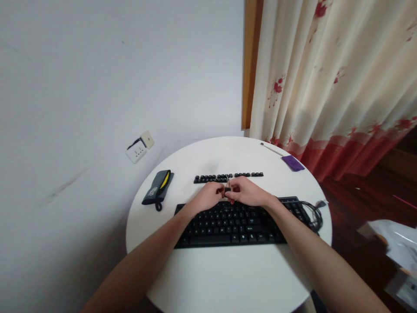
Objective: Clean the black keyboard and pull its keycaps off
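Observation:
A black keyboard (211, 239) lies across the white round table, beneath both of my hands. My left hand (208, 195) and my right hand (246, 191) meet above its back edge, their fingers pinched together. Between the fingertips is a small black keycap (227, 189), which both hands appear to grip. Thin wire-like pieces (229, 177) show just above the fingers; what they belong to is partly hidden. Behind the hands, loose black keycaps (213, 177) stand in rows on the table.
On the left of the table (224, 274) lies a grey pouch (156, 189) with a yellow edge. A coiled cable (315, 217) sits at the keyboard's right end. Farther back are a purple cloth (292, 163) and a toothbrush (272, 149). Wall and curtain (312, 87) border the table.

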Available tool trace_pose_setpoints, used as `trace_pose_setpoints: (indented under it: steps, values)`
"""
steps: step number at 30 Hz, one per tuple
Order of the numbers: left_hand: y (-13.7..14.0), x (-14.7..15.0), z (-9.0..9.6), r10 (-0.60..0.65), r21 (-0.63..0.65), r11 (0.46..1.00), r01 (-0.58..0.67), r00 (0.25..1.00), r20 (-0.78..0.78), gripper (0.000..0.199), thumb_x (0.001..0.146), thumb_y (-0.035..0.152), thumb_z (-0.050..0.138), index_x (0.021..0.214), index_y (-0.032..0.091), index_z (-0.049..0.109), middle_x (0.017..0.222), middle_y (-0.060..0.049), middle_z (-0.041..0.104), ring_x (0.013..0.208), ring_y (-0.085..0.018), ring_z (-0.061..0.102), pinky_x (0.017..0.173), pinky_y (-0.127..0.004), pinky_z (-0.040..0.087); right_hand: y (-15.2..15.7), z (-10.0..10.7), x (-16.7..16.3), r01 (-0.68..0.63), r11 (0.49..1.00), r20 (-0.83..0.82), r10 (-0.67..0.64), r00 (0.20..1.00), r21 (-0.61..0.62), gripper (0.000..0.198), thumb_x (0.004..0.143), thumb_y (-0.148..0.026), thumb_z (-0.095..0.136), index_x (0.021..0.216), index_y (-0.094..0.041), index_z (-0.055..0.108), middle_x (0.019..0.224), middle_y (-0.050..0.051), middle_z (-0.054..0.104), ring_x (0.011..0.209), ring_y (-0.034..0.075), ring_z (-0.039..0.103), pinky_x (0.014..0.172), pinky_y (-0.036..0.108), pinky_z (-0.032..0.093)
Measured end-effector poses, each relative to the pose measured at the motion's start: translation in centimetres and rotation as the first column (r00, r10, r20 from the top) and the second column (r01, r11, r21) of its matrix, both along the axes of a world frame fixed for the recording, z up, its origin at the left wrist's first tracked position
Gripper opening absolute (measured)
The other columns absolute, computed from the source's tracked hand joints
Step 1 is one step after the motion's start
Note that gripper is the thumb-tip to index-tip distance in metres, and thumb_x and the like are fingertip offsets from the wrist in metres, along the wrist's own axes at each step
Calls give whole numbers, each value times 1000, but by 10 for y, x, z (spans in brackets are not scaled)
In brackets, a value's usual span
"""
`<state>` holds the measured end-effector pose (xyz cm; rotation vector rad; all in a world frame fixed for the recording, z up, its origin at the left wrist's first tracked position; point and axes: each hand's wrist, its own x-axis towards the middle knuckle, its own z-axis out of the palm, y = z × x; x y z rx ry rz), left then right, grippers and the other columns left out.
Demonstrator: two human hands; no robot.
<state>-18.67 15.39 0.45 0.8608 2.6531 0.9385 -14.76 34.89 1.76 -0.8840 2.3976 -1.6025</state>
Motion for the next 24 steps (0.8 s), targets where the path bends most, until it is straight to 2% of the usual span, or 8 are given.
trace_pose_setpoints:
  steps: [8, 11, 15, 19, 21, 24]
  values:
    - [-3, 3, -3, -52, 47, 998, 49, 996, 69, 11, 74, 15, 59, 71, 16, 69, 73, -3, 72, 77, -21, 64, 71, -28, 48, -2, 6, 8, -68, 985, -119, 88, 989, 160, 22, 83, -23, 60, 62, -17, 62, 54, -5, 55, 51, 9, 45, 51, 22, 33]
    - [-3, 1, -2, -91, 62, 994, 85, 990, 112, 12, 77, 17, 58, 76, 15, 70, 77, -4, 72, 77, -20, 64, 72, -29, 49, -3, 3, 5, -20, 990, -99, 34, 994, 142, 20, 82, -21, 59, 63, -17, 63, 55, -3, 59, 52, 10, 50, 52, 22, 36]
    - [-2, -5, -1, -129, 121, 986, 114, 984, 124, 21, 81, 16, 49, 84, 15, 71, 83, -4, 72, 78, -18, 63, 74, -28, 49, -1, -2, 0, -16, 999, 38, 14, 999, 46, 16, 82, -22, 57, 69, -17, 64, 63, 0, 67, 57, 13, 62, 56, 23, 45]
    - [-5, -8, 6, -69, 164, 985, 49, 990, 121, 27, 76, 9, 42, 81, 15, 68, 77, -2, 68, 74, -15, 61, 71, -26, 48, 4, 3, 1, -74, 994, -20, 76, 997, 81, 18, 81, -22, 58, 65, -17, 65, 59, -3, 63, 54, 11, 56, 55, 22, 41]
    - [-11, -7, 14, -163, 122, 982, 143, 971, 175, 24, 75, 9, 44, 79, 16, 67, 75, -1, 67, 73, -15, 60, 71, -26, 47, 5, 6, 4, -108, 987, -79, 118, 990, 122, 18, 80, -21, 59, 64, -16, 65, 57, -4, 59, 54, 10, 51, 54, 21, 38]
    - [-21, -4, 26, -340, 40, 939, 342, 904, 260, 17, 77, 15, 54, 84, 18, 69, 80, 0, 68, 76, -15, 60, 73, -25, 45, 3, 7, 7, -133, 979, -121, 152, 981, 153, 16, 79, -20, 60, 64, -17, 63, 60, -5, 58, 57, 10, 49, 56, 21, 37]
